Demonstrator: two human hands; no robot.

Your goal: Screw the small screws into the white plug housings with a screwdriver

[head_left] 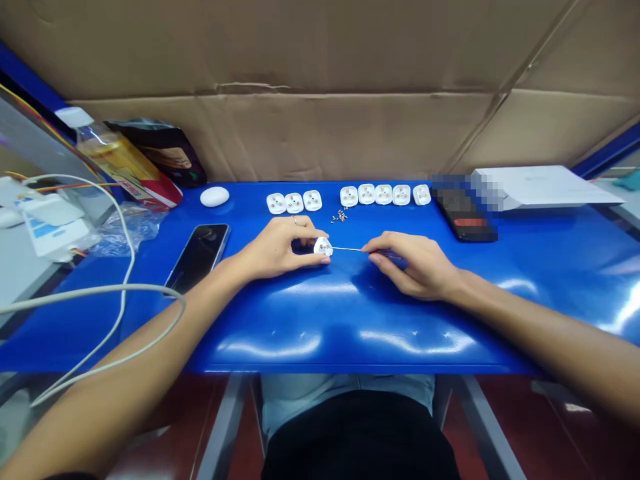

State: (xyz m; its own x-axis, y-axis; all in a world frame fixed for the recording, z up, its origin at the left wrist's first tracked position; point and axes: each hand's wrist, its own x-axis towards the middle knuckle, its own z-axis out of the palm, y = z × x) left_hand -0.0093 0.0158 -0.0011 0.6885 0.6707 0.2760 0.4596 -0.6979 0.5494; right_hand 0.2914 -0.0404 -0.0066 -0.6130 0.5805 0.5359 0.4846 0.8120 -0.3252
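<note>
My left hand (280,247) pinches a small white plug piece (323,246) against the blue table (350,313). My right hand (417,263) grips a thin screwdriver (350,249), its metal shaft pointing left with the tip touching the plug piece. A small heap of screws (340,215) lies just beyond the hands. Behind it several more white plug pieces stand in a row, one group (294,202) to the left and another (384,195) to the right.
A black phone (199,257) lies left of my left hand, a white oval case (215,196) behind it. A dark device (465,217) and a white box (543,185) sit at the right. White cables (120,293) loop at the left. Cardboard (325,100) walls the back.
</note>
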